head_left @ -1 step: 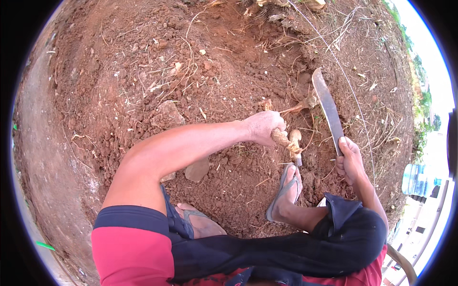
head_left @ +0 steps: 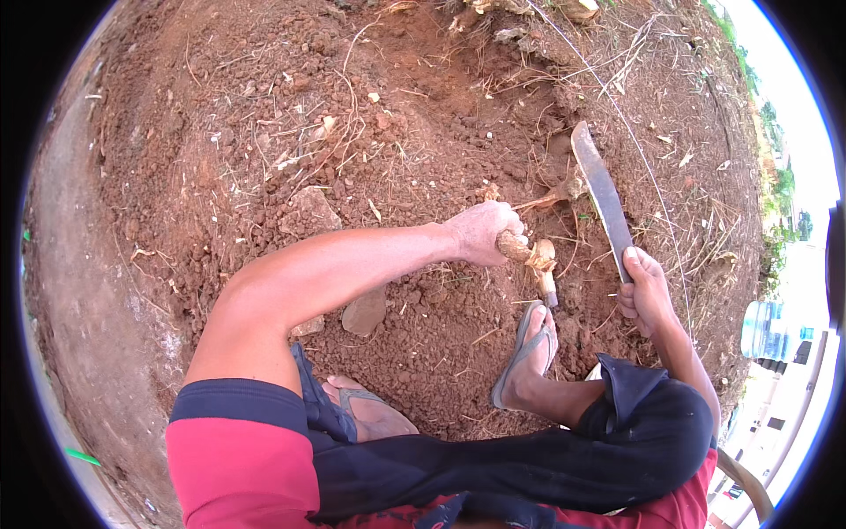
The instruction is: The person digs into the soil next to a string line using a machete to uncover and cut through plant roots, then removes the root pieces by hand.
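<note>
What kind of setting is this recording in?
Outdoors, likely a garden plot or field edge: dug red soil strewn with dry stalks, left hand gripping a root and right hand holding a machete.

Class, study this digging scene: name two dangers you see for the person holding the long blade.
The long grey machete blade in the right hand points close to the left hand gripping the pale brown root; a swing might cut those fingers. The foot in an open grey sandal sits just below the root, unprotected.

Red-brown soil, grey machete blade
</note>
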A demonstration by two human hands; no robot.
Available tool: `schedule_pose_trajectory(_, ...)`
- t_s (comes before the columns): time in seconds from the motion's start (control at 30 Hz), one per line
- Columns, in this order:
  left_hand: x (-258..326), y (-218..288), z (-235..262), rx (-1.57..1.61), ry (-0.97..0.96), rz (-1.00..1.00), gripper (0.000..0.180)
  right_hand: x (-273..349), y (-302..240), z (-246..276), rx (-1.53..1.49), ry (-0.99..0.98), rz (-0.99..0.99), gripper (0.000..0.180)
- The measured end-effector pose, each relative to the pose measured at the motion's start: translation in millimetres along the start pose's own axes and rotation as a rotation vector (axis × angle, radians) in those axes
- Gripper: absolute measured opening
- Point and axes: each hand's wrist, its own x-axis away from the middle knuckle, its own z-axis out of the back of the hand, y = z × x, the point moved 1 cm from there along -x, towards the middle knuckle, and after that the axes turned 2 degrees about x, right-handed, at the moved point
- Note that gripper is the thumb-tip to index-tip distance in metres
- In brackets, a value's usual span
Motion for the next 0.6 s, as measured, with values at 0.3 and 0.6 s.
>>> schedule_pose_trajectory(0.3,37,-1,13,-0.134,-0.26,-0.296,0.022,30,-44,0,0.273,-0.022,-0.062,0.027)
schedule_pose_trajectory(0.6,-35,-67,107,0.38,0.52,0.939,0.052,-1,-52,-12,0.283,0.037,0.062,0.024)
